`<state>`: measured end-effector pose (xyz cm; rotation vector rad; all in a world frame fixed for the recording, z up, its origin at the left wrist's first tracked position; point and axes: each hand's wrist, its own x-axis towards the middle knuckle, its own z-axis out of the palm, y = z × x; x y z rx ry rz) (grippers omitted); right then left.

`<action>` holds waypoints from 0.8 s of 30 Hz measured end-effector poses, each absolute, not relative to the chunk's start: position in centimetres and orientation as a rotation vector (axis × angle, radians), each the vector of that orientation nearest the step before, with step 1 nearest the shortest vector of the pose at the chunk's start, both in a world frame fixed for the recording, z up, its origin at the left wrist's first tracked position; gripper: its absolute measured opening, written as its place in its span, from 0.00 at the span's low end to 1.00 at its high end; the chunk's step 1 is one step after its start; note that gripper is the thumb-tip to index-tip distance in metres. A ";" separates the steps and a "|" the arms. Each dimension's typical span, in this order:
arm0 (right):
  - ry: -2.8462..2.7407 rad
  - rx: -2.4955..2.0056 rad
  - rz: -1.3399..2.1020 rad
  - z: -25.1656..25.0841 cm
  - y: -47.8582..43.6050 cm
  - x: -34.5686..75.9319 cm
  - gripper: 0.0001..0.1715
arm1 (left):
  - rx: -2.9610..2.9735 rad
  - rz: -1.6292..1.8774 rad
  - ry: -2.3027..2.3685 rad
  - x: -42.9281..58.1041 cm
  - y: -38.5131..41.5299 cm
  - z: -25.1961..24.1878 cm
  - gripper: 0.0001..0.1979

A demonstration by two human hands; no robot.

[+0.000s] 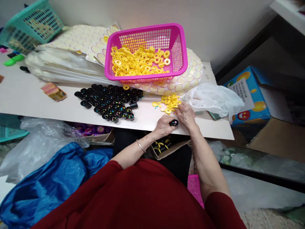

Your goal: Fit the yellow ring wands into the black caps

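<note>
My left hand [164, 126] is closed around a small black cup [174, 122] with a few bright bits inside, just over the table's front edge. My right hand [186, 115] is beside it, fingers curled down at the near right side of a small heap of yellow plastic rings with tabs [171, 101]. Whatever is between those fingertips is hidden. To the left, many black cups [111, 103] stand packed together on the table, coloured bits showing inside them. One yellow ring [126, 86] lies on top of that group, and a single cup [133, 105] lies on its side.
Behind the heap, a pink basket [145, 78] holds more yellow rings. A white plastic bag [214, 99] sits right of my hands, near a blue carton [247, 95]. Below the table edge, an open box [164, 152] contains black cups with yellow parts. A teal basket [44, 22] stands far left.
</note>
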<state>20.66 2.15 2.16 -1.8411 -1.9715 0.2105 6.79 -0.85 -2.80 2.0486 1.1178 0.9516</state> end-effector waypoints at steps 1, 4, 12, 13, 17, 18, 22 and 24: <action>-1.897 -1.794 0.272 2.3 1.9 20.9 0.09 | 2.038 0.942 1.113 6.8 -0.8 -2.7 0.06; -1.540 -1.632 0.616 3.1 0.5 21.3 0.05 | 2.000 0.922 1.076 6.7 -0.8 -2.3 0.09; -0.983 -1.323 1.324 4.2 -4.0 21.3 0.19 | 1.698 1.080 1.052 6.3 -0.6 -2.5 0.18; -0.982 -1.319 1.319 3.9 -4.2 21.2 0.19 | 1.609 1.121 1.050 6.3 -0.5 -2.6 0.17; -1.011 -1.321 1.303 2.8 -4.5 21.0 0.20 | 1.273 1.221 1.027 6.1 -0.7 -2.1 0.09; -1.021 -1.325 1.293 2.5 -4.6 20.9 0.20 | 1.215 1.222 1.022 6.1 -0.8 -1.9 0.08; -1.087 -1.352 1.211 1.9 -4.7 20.7 0.21 | 1.218 1.192 0.972 6.1 -1.2 -0.9 0.15; -1.142 -1.380 1.152 1.8 -4.8 20.6 0.20 | 1.306 1.175 0.942 6.2 -1.3 -0.8 0.16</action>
